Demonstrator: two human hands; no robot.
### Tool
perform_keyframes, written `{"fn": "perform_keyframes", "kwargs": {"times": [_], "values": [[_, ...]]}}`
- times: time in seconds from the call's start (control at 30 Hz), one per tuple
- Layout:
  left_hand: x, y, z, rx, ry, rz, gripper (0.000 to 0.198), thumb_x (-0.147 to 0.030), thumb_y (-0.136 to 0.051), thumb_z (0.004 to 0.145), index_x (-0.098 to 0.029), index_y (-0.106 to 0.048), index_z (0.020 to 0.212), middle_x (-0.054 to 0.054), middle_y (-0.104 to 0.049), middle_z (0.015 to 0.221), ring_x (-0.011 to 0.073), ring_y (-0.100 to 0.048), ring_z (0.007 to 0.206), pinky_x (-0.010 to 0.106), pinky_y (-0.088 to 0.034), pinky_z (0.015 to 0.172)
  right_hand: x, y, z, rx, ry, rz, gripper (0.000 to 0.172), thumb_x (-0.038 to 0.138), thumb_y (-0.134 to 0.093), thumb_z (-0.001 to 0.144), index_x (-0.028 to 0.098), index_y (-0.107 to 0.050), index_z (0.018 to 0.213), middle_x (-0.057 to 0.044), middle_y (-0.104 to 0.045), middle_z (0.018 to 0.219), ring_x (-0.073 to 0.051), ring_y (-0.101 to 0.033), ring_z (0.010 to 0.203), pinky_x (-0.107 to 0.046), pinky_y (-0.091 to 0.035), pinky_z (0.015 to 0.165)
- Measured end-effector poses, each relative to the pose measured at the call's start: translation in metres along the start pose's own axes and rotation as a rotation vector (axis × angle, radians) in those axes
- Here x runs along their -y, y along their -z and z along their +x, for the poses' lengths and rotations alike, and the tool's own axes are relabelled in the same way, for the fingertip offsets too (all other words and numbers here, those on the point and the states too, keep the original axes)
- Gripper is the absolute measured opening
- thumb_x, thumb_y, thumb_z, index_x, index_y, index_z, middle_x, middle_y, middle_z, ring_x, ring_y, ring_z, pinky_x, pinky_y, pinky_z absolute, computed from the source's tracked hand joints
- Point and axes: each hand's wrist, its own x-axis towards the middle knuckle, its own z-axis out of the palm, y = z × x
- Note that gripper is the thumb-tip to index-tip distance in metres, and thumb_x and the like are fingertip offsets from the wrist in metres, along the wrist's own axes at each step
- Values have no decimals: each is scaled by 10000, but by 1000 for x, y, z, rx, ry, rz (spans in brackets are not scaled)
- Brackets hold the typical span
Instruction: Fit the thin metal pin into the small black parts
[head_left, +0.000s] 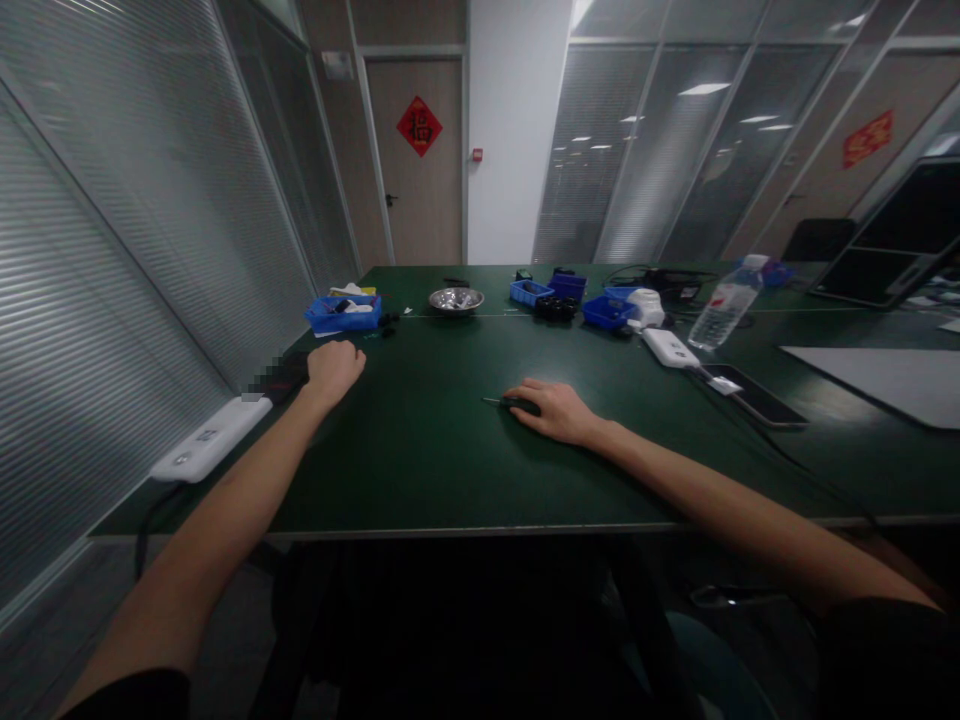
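1. On the green counter (427, 460), near the middle: right hand (559, 412) grasping the handle of a screwdriver (521, 405), thin shaft pointing left;
2. Toward the left edge: left hand (334, 375), fingers curled, near a blue bin (345, 321); dim view, cannot tell whether anything is held;
3. Beyond, between both hands: metal bowl (456, 311).

The scene is dimly lit and slightly blurred, light reflections (705, 89) are caught on the glass partition (637, 180) at two o'clock, and six o'clock is sunk in shadow.

the black sleeves (142, 695) leave both forearms (244, 510) bare.
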Motion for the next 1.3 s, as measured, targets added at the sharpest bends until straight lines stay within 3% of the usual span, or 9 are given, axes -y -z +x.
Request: {"fn": "perform_keyframes", "kwargs": {"times": [0.6,0.83,1.0,1.1,1.3], "values": [[-2,2,-3,-4,7,2,491,-414,-407,1031,-97,-782,1006,247,-761,1067,376,-722,1014,434,-566,841,0,0,0,5,-6,-10,395,432,-527,1068,236,-665,1381,-91,-707,1198,-214,-682,924,-323,-494,761],[6,-1,0,95,13,-60,344,-246,-501,963,-109,-748,1160,253,-745,1185,388,-722,1068,447,-573,855,0,0,0,-3,-2,0,389,426,-524,1071,236,-661,1382,-88,-708,1200,-204,-684,892,-325,-498,752],[8,-7,6,98,-128,-204,286,-213,-578,946,-171,-752,1169,166,-762,1220,317,-717,1110,388,-562,916,1,2,0,-6,-5,-2,381,423,-535,1065,242,-667,1374,-86,-710,1184,-209,-685,901,-322,-497,749],[-11,-10,1,156,-334,-449,232,-295,-640,963,-205,-766,1134,99,-772,1204,259,-720,1087,362,-549,959,0,1,0,-7,0,1,384,426,-531,1068,238,-667,1374,-87,-707,1179,-212,-685,912,-322,-496,755],[-89,-12,-47,263,-747,-897,288,-393,-701,975,-187,-754,1169,72,-762,1133,200,-699,971,322,-535,846,0,-1,-1,-12,23,-2,402,447,-504,1084,231,-655,1387,-88,-706,1188,-208,-682,903,-327,-501,772]]}}
